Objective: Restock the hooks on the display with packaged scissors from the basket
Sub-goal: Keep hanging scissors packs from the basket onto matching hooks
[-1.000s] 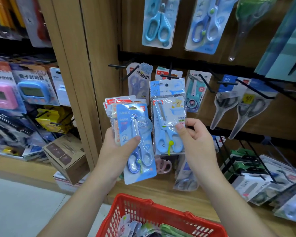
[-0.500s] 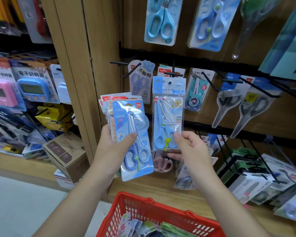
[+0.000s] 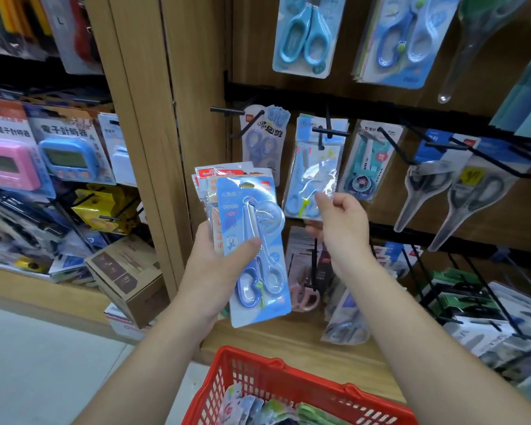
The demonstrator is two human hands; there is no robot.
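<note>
We've just hung the blue pack [image 3: 310, 179] on its hook [image 3: 330, 132] (one more restocked). Our right hand [image 3: 341, 231] grip still pinches its bottom edge; left hand [image 3: 215, 265] clutches the stack [image 3: 258, 210].

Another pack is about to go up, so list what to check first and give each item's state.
1. Pale pack hangs on its hook: ok.
2. Right hand clear of that pack: cannot tell; its fingers lie at the lower edge.
3. Left hand grips the stack: ok.
4. Bare hook free at the far left: ok.
5. Basket holds more packs: ok.
</note>
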